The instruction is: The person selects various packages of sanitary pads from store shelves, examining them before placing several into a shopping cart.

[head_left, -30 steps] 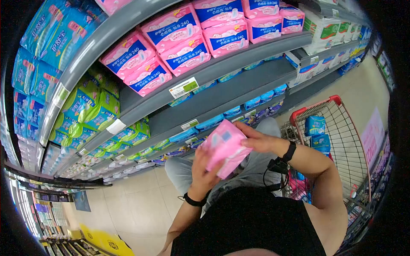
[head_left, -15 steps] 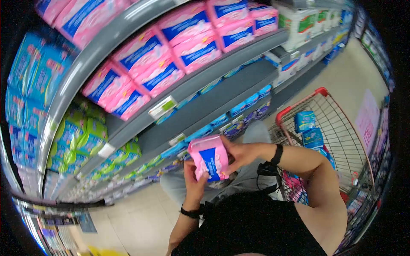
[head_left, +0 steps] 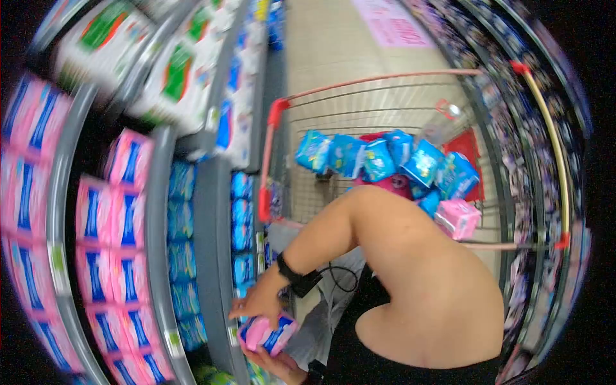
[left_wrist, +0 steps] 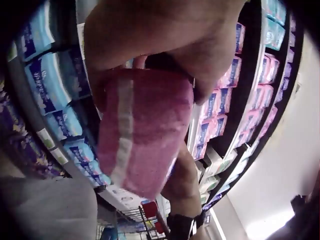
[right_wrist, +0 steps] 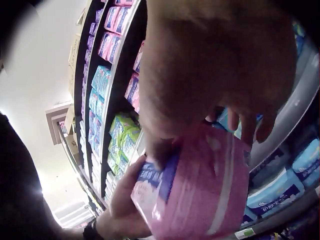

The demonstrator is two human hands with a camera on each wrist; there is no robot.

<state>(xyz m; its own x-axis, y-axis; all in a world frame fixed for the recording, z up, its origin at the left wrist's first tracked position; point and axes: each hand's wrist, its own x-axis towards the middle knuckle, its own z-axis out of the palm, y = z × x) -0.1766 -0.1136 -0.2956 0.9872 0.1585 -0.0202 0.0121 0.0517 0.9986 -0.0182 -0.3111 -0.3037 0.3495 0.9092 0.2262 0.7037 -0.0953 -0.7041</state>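
Observation:
A pink pack of sanitary pads (head_left: 268,335) with a blue label is between both hands, in front of the lower shelves. My left hand (head_left: 279,367) grips it from below in the head view; in the left wrist view that hand (left_wrist: 160,35) has thumb and fingers on opposite sides of the pack (left_wrist: 150,130). My right hand (head_left: 262,300) reaches over the top, spanning the pack. In the right wrist view the right thumb lies on the blue label of the pack (right_wrist: 200,185), and the right hand's other fingers (right_wrist: 249,127) are at its far edge.
A red-trimmed wire shopping cart (head_left: 274,115) stands beyond my right arm. It holds several blue packs (head_left: 378,159), a pink pack (head_left: 457,218) and a bottle (head_left: 441,122). Shelves of pink packs (head_left: 96,273) and white-green packs (head_left: 186,77) line the left; another stocked shelf runs along the right.
The head view has swung right, bringing the cart to the middle. The pink pack, held in both hands, has been turned; the right hand now lies over its top.

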